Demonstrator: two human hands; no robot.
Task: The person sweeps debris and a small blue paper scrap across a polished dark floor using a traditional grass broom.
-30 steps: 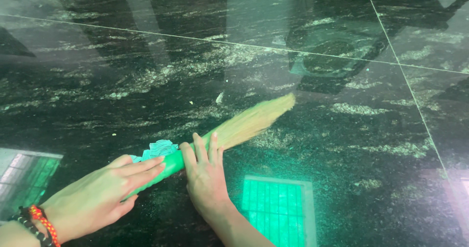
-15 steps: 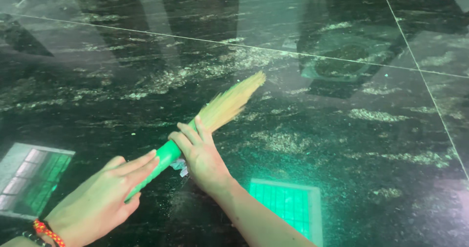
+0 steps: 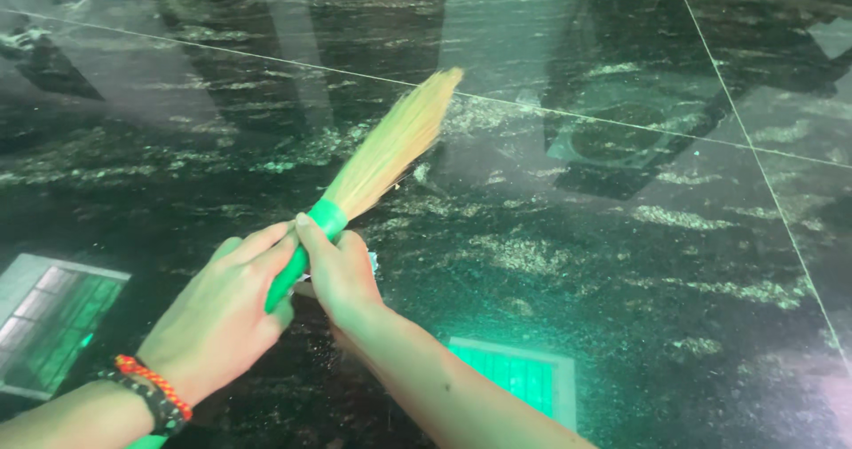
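Broom bristles [image 3: 395, 143] fan up and away from us above the polished black stone floor [image 3: 621, 263], while the green handle [image 3: 302, 258] sits between both our hands. Our left hand [image 3: 222, 311] wraps closed around the handle's lower part to steady it, a beaded wristband [image 3: 151, 391] on that wrist. Our right hand [image 3: 342, 271] closes its grip around the green binding, fingertips pressed there, apparently working at it.
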